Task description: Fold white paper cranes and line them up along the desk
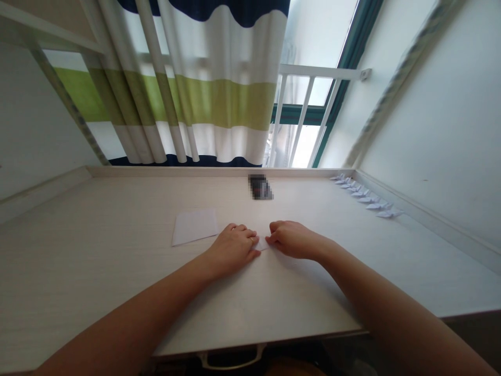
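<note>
A small folded piece of white paper (262, 244) lies on the desk between my hands, mostly covered by fingers. My left hand (235, 245), with a ring on one finger, holds its left side down against the desk, thumb at the near edge. At the right end of the paper, my right hand (291, 239) is closed, thumb and forefinger pinched at the corner. A stack or sheet of white paper (194, 227) rests flat just left of my left hand.
Several folded white paper cranes (368, 199) stand in a row along the right wall. A dark pixelated object (261, 187) sits near the back of the white desk (97, 245). Behind it hang a striped curtain (223, 104) and a white window railing (305, 96). A drawer handle (233, 364) shows below the front edge.
</note>
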`<state>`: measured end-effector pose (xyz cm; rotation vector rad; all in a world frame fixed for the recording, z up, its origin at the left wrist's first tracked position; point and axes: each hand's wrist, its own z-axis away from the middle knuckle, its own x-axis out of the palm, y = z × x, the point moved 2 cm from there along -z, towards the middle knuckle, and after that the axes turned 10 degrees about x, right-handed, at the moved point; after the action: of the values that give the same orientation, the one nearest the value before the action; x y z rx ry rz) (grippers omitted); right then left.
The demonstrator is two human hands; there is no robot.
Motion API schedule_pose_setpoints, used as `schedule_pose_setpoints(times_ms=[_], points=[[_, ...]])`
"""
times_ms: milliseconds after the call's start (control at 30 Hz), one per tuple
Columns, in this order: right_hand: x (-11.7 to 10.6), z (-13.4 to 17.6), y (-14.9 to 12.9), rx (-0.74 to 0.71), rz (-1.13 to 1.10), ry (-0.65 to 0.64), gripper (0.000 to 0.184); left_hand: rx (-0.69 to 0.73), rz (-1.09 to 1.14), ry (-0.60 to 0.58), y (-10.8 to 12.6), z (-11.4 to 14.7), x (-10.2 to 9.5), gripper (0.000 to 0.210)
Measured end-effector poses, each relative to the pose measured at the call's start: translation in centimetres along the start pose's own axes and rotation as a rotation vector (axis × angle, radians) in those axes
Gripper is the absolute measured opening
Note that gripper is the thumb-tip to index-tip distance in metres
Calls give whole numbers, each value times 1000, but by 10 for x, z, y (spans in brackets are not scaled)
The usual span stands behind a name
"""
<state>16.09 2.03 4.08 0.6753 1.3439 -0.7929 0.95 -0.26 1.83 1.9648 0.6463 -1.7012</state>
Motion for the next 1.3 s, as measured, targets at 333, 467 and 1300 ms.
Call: schedule_pose_setpoints(times_ms=[333,467,1300], points=[[-10,13,1,201,93,-170,20,-14,28,-1,-2,2,0,34],[-11,12,1,245,139,-163,18,-11,50,2,-3,3,-1,35],[0,9,-17,131,158,-122,33,-22,57,-8,-8,3,1,54]])
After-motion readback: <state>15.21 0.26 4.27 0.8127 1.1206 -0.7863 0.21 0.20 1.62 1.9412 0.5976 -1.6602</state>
